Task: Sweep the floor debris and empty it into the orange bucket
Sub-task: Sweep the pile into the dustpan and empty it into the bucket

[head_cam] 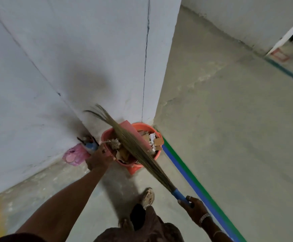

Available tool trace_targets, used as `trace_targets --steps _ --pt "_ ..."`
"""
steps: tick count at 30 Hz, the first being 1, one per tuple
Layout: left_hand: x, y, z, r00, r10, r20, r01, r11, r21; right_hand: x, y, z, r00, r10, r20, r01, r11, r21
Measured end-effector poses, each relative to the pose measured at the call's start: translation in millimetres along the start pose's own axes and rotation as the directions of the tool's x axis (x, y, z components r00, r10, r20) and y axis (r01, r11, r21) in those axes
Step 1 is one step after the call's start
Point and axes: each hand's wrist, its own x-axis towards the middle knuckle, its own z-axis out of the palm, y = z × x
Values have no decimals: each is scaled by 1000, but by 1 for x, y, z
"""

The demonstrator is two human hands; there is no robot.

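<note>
Standing against the wall corner: orange bucket (157, 155), round, filling with cardboard scraps. Lying diagonally above it, bristles pointing up-left: broom (133, 147). Clamping the blue handle: right hand (195, 207). Gripping the bucket's near rim: left hand (98, 158).

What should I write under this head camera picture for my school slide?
Left hand grips the full orange bucket by the wall while the right hand holds a grass broom across its top.
</note>
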Motion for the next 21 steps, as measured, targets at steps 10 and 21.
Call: trace_targets --steps 10,21 --pt "65 30 -16 985 45 164 -50 998 25 28 -59 -15 994 106 31 -100 983 -154" --pt "112 49 -30 966 131 221 -153 984 89 -19 -98 48 954 290 -74 -296 952 -83"
